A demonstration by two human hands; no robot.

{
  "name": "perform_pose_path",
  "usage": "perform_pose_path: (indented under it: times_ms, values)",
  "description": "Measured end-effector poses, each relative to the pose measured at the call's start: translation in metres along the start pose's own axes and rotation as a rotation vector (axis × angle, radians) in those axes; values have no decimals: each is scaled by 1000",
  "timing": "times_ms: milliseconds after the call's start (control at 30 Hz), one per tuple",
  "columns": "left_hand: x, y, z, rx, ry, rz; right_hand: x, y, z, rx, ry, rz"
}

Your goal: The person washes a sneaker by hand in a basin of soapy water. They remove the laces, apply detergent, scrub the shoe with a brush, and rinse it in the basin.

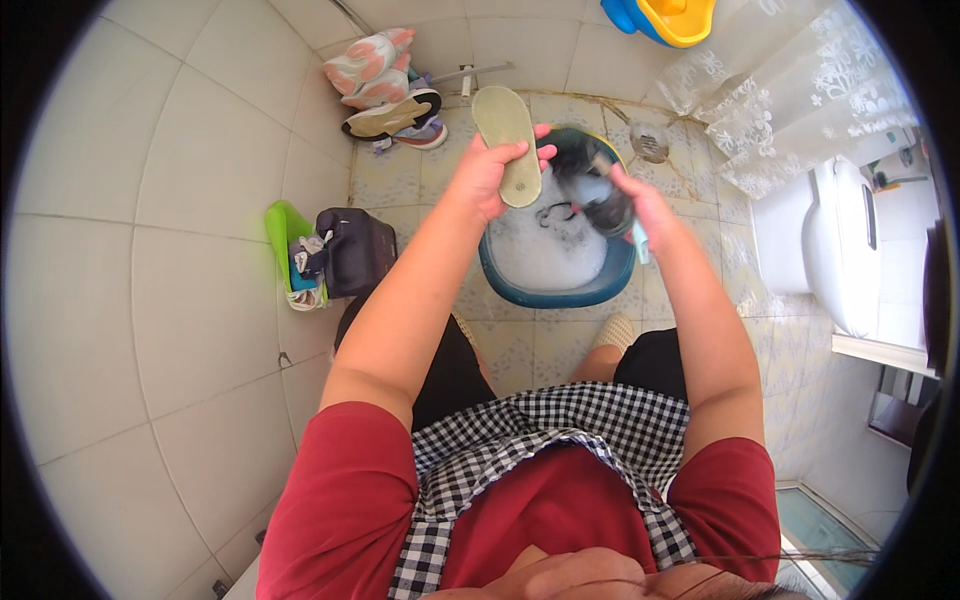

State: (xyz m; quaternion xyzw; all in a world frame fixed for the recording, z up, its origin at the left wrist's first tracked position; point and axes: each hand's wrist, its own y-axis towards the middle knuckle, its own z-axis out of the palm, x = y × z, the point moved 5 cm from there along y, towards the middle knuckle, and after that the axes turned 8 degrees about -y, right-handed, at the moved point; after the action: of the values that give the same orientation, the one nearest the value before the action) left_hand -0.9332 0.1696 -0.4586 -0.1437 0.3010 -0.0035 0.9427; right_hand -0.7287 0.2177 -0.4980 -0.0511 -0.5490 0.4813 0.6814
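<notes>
My left hand [495,169] grips a beige shoe insole [510,135] by its edges, thumb on its face, above the left side of a dark blue-green plastic basin [555,300]. White suds [547,255] fill much of the basin. At its right side, my right hand [649,210] holds a pale green-handled tool [641,241], likely a brush, whose head is blurred. Close to that hand is a dark shoe [607,214], partly blurred over the suds; whether my fingers touch it I cannot tell. A thin black loop lies on the foam.
Several shoes [375,75] are stacked against the wall at the upper left. A dark plastic jug [360,251] and a green container [285,225] stand at the left. Beyond the basin are a floor drain [649,146] and a lace curtain [780,97]; a white toilet [840,247] is at the right.
</notes>
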Motion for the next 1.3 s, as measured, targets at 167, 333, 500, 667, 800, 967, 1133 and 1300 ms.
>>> perform_pose_path:
  times_ms: [167, 333, 500, 667, 800, 967, 1133, 1300]
  values:
    - [7, 1, -3, -18, -43, -52, -82, 40, -29, -123, -1111, 255]
    - [23, 8, -13, -131, -356, -275, -123, 54, -36, -78, -1261, 121]
    - [31, 16, -17, -11, -298, -278, -116, 64, -47, -214, -1359, 177]
    - [36, 20, -31, -1, -292, -271, -64, 57, -27, -451, -1292, 120]
    - [32, 26, -46, -216, -184, -244, -22, 16, 28, -438, -1090, -218]
    - [71, 21, -25, -215, -69, -293, -7, -13, 90, -132, -1277, -332]
    - [107, 17, -33, -268, -7, -486, -5, -4, 80, -150, -1035, -35]
    - [149, 49, -76, -240, -274, -630, -39, 31, 39, -141, -1096, -58]
